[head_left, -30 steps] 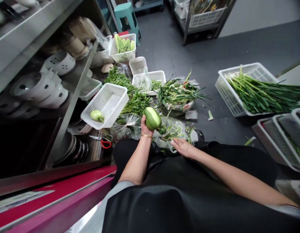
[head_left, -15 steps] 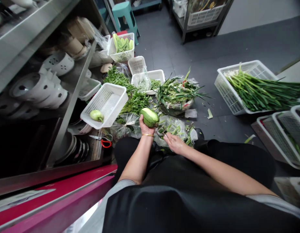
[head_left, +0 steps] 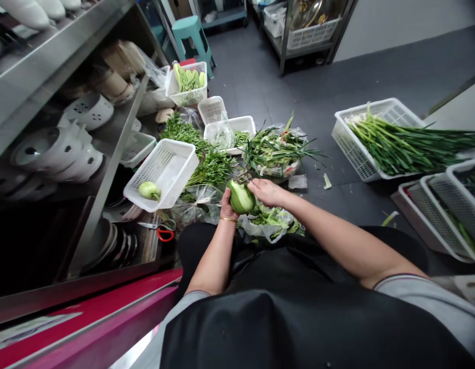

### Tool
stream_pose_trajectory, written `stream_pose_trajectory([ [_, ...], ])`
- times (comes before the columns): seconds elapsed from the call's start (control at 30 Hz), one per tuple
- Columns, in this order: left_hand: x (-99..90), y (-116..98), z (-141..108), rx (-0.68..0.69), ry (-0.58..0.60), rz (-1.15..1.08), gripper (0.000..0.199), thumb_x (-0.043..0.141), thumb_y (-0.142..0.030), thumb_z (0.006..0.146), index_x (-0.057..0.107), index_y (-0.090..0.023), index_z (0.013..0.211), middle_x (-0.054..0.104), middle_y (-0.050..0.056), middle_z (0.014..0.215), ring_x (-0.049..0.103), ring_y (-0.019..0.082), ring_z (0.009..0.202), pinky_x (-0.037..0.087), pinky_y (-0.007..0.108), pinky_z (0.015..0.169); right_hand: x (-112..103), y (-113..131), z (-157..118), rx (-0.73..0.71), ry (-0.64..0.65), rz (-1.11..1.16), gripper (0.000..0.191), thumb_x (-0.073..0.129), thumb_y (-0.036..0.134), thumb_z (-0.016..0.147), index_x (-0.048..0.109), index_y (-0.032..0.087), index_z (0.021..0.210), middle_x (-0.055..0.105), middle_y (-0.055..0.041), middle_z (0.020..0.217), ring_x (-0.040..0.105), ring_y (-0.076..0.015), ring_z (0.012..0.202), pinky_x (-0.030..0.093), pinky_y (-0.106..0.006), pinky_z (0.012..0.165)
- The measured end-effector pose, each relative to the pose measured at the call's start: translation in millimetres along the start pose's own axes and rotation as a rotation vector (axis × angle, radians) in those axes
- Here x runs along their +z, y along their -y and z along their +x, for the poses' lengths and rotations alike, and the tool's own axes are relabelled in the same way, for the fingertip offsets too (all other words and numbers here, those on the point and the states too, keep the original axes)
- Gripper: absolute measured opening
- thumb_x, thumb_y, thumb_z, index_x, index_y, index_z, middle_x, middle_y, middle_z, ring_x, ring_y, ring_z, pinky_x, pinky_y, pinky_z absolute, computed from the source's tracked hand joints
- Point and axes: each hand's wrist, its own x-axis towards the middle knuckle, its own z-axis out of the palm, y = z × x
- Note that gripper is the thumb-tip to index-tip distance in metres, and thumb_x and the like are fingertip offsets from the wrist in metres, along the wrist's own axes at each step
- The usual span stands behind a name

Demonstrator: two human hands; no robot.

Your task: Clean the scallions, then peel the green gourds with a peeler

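Observation:
My left hand [head_left: 226, 206] is wrapped round a green gourd [head_left: 242, 199], holding it upright and slightly tilted above the floor. Dark green skin remains on parts of it, and a pale peeled band shows across its face. Against its upper right side, my right hand [head_left: 266, 191] is closed on what looks like a peeler [head_left: 243, 177], mostly hidden by the fingers. Green peelings lie on a clear plastic bag [head_left: 274, 221] below my hands. A peeled, pale green gourd [head_left: 149, 190] lies in the white basket [head_left: 172, 171] to the left.
Leafy greens [head_left: 212, 166] and a heap of scallion trimmings [head_left: 278, 154] lie ahead on the floor. A basket of long scallions [head_left: 391, 141] stands to the right, beside stacked baskets [head_left: 441, 215]. Red-handled scissors [head_left: 165, 234] rest by the metal shelf [head_left: 106, 174] at left.
My right hand has risen from low beside the gourd to its upper side. My left hand has turned the gourd more upright, and a wider pale area shows. The view has shifted slightly.

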Motion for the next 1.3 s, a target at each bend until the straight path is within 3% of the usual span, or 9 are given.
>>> stream_pose_trajectory([
  [0.1, -3.1, -2, 7, 0.059, -0.038, 0.006, 0.045, 0.072, -0.048, 0.066, 0.065, -0.017, 0.098, 0.071, 0.007, 0.097, 0.064, 0.025, 0.106, 0.046, 0.039, 0.098, 52, 6, -36, -0.010, -0.043, -0.033, 0.030, 0.028, 0.017, 0.096, 0.058, 0.011, 0.098, 0.061, -0.0162, 0.103, 0.059, -0.0201, 0.085, 0.044, -0.033, 0.077],
  [0.27, -0.5, -11, 10, 0.076, -0.078, -0.102, 0.051, 0.061, -0.059, 0.071, 0.065, -0.019, 0.102, 0.070, 0.007, 0.101, 0.063, 0.025, 0.106, 0.048, 0.040, 0.096, 121, -18, -109, 0.063, 0.136, 0.172, 0.031, 0.030, 0.024, 0.098, 0.055, 0.018, 0.080, 0.061, -0.0050, 0.073, 0.059, -0.0152, 0.067, 0.046, -0.026, 0.066],
  [0.37, 1.1, -10, 6, 0.013, -0.015, -0.139, 0.057, 0.055, -0.065, 0.074, 0.064, -0.020, 0.107, 0.069, 0.008, 0.108, 0.062, 0.026, 0.109, 0.048, 0.044, 0.096, 94, -36, -99, 0.072, 0.091, 0.109, 0.031, 0.029, 0.023, 0.097, 0.055, 0.017, 0.081, 0.061, -0.0060, 0.075, 0.058, -0.0162, 0.069, 0.046, -0.027, 0.067],
  [0.57, -2.6, 1, -5, -0.081, 0.032, -0.027, 0.055, 0.068, -0.056, 0.065, 0.065, -0.016, 0.103, 0.070, 0.012, 0.102, 0.058, 0.031, 0.115, 0.045, 0.045, 0.099, 1, -29, -9, -0.113, -0.081, -0.131, 0.024, 0.034, 0.015, 0.092, 0.058, 0.014, 0.095, 0.062, -0.0108, 0.089, 0.059, -0.0204, 0.083, 0.045, -0.033, 0.077],
  [0.67, -4.2, 4, -5, -0.019, 0.060, 0.018, 0.055, 0.076, -0.046, 0.057, 0.065, -0.016, 0.102, 0.070, 0.010, 0.103, 0.060, 0.031, 0.112, 0.045, 0.043, 0.099, 19, -15, -8, -0.105, -0.105, -0.176, 0.025, 0.037, 0.009, 0.089, 0.059, 0.010, 0.101, 0.062, -0.0149, 0.096, 0.059, -0.0225, 0.089, 0.045, -0.034, 0.079],
  [0.9, -0.5, -6, 12, 0.100, -0.113, -0.118, 0.050, 0.060, -0.056, 0.070, 0.065, -0.020, 0.105, 0.071, 0.006, 0.098, 0.064, 0.024, 0.103, 0.048, 0.037, 0.092, 122, -15, -105, -0.102, -0.077, -0.027, 0.029, 0.032, 0.012, 0.094, 0.058, 0.016, 0.081, 0.060, -0.0054, 0.073, 0.057, -0.0144, 0.064, 0.047, -0.026, 0.064],
  [1.0, 1.5, -11, 12, 0.022, -0.112, -0.171, 0.049, 0.051, -0.057, 0.077, 0.065, -0.021, 0.106, 0.071, 0.006, 0.098, 0.065, 0.024, 0.099, 0.050, 0.041, 0.090, 102, -29, -103, -0.086, -0.038, -0.058, 0.030, 0.032, 0.012, 0.093, 0.057, 0.016, 0.080, 0.061, -0.0075, 0.073, 0.055, -0.0161, 0.064, 0.046, -0.028, 0.063],
  [1.17, 1.5, 1, 3, -0.049, -0.082, -0.128, 0.044, 0.058, -0.049, 0.075, 0.066, -0.016, 0.102, 0.071, 0.008, 0.091, 0.066, 0.024, 0.096, 0.049, 0.039, 0.091, 26, -27, -26, -0.079, -0.077, -0.095, 0.023, 0.037, 0.013, 0.093, 0.060, 0.010, 0.095, 0.062, -0.0151, 0.096, 0.056, -0.0190, 0.084, 0.043, -0.032, 0.079],
  [1.3, -3.0, 7, 6, 0.097, 0.020, -0.043, 0.044, 0.068, -0.044, 0.071, 0.065, -0.018, 0.106, 0.070, 0.009, 0.103, 0.066, 0.023, 0.098, 0.048, 0.035, 0.092, 29, -6, -2, -0.037, -0.098, -0.047, 0.028, 0.032, 0.018, 0.096, 0.059, 0.010, 0.096, 0.061, -0.0127, 0.096, 0.056, -0.0177, 0.083, 0.042, -0.030, 0.076],
])
